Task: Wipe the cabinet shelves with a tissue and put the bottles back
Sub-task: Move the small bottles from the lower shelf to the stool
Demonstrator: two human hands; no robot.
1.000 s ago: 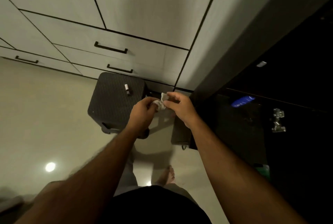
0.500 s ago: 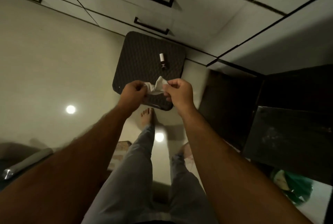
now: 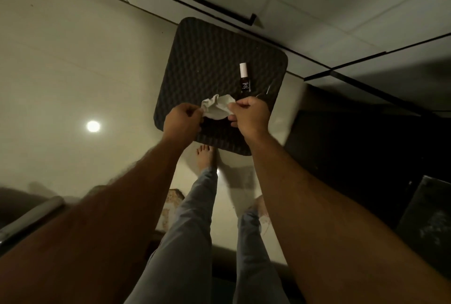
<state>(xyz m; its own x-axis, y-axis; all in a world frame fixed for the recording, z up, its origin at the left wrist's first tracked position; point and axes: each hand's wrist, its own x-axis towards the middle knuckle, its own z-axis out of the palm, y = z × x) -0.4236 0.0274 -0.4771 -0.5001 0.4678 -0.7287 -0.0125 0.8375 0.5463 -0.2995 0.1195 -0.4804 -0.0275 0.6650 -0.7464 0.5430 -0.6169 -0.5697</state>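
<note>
My forearms reach out in front of me over my legs in grey trousers (image 3: 185, 230), and one bare foot (image 3: 205, 157) stands on the pale glossy floor (image 3: 61, 71) just short of a dark stool. My left hand (image 3: 181, 121) and my right hand (image 3: 249, 114) are raised side by side, a little apart, above the near edge of the stool (image 3: 207, 64). Both are clamped on the same crumpled white tissue (image 3: 217, 105): the left pinches its left end, the right pinches its right end with fingers curled, and the tissue is stretched and bunched between them. Just beyond my right hand a small dark bottle (image 3: 244, 79) with a white cap lies on the stool's textured black top, cap pointing away from me. A round spot of light (image 3: 93, 126) reflects on the floor to my left. Past the stool stand pale drawers with a black bar handle (image 3: 223, 9). To my right the open cabinet (image 3: 366, 137) is very dark, and I cannot tell what sits on its shelves.
</note>
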